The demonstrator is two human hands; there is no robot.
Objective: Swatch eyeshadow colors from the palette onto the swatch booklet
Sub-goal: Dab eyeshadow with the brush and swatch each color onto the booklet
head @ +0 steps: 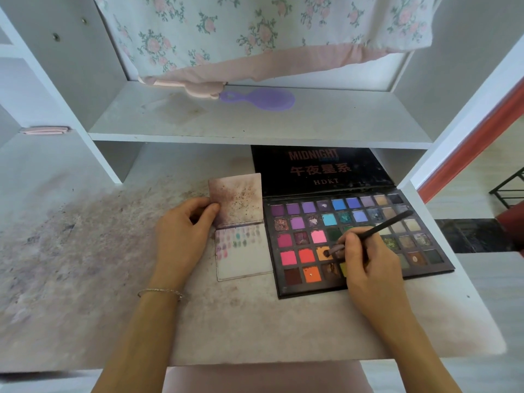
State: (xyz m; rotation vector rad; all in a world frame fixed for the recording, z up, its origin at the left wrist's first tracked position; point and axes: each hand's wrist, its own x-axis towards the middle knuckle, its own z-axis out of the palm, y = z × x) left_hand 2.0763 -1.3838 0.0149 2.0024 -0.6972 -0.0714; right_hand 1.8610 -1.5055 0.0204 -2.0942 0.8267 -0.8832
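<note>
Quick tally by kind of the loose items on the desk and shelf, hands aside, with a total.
Eyeshadow palette: 1
Swatch booklet: 1
Makeup brush: 1
Purple hairbrush on the shelf: 1
Pink item on the left ledge: 1
Total: 5

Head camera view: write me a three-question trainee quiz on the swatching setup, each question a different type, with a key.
1. True or false: the brush tip rests in a blue pan of the palette.
2. Which hand holds the swatch booklet? A) left hand B) right hand C) neither
3. Fill in: the purple hairbrush lies on the ____ above the palette's lid.

Key:
1. False; it touches an orange pan.
2. A; it pinches the raised upper page's left edge.
3. shelf
</note>
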